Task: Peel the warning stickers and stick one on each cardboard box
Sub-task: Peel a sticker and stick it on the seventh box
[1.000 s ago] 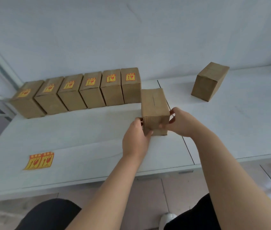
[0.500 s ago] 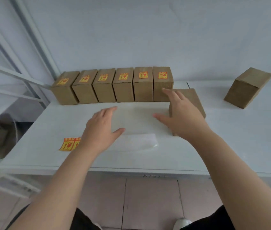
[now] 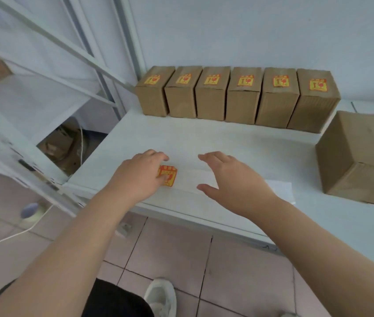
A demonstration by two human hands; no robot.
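Observation:
Several cardboard boxes (image 3: 243, 97) stand in a row along the back wall, each with a yellow and red warning sticker on top. One bare cardboard box (image 3: 357, 156) sits apart at the right with no sticker showing. My left hand (image 3: 142, 172) lies over the yellow and red sticker sheet (image 3: 168, 176) near the table's front edge, fingers touching it and covering its left part. My right hand (image 3: 231, 179) hovers open just right of the sheet, above a white backing strip (image 3: 279, 188), holding nothing.
The white table (image 3: 204, 138) ends at the left beside a white metal shelf frame (image 3: 50, 72). Cardboard scraps lie on the floor below the frame. A white cable and a roll lie on the tiled floor at the left.
Both hands let go of the bare box and moved left. My left hand now rests on the sticker sheet, and my view has turned left and down.

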